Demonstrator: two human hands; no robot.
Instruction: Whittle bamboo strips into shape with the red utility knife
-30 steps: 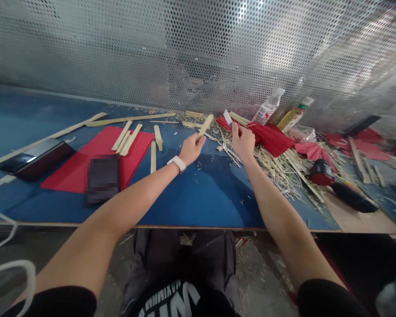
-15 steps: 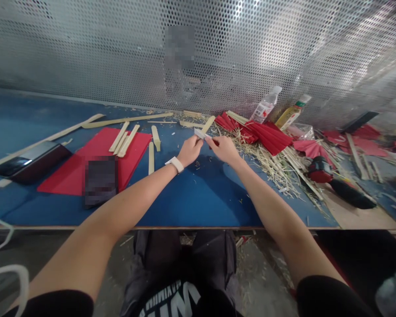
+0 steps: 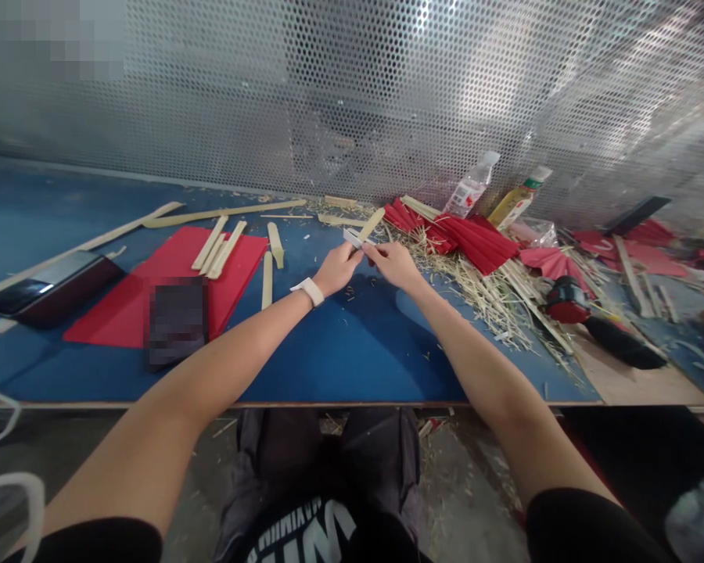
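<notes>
Both of my hands are together over the back middle of the blue tabletop. My left hand (image 3: 335, 270), with a pale band on its wrist, is closed on the lower end of a pale bamboo strip (image 3: 371, 224), which slants up to the right. Crossing the strip is a flat whitish blade-like piece (image 3: 353, 236); its exact kind is unclear. My right hand (image 3: 390, 262) pinches that piece at its right end, fingers curled close beside the left hand's. The fingers partly hide both items where they are gripped.
Left lie a red sheet (image 3: 117, 313) with bamboo sticks (image 3: 226, 249), a blurred dark object (image 3: 177, 320) and a dark device (image 3: 52, 285). Right are bamboo shavings (image 3: 481, 293), a red pleated fan (image 3: 475, 242), bottles (image 3: 469, 188) and a red-black power tool (image 3: 568, 299). Perforated metal sheeting (image 3: 211, 102) stands behind.
Both hands keep their grips and have barely moved. The bamboo strip's tip and the whitish piece have shifted slightly against each other. The whole view has moved a little.
</notes>
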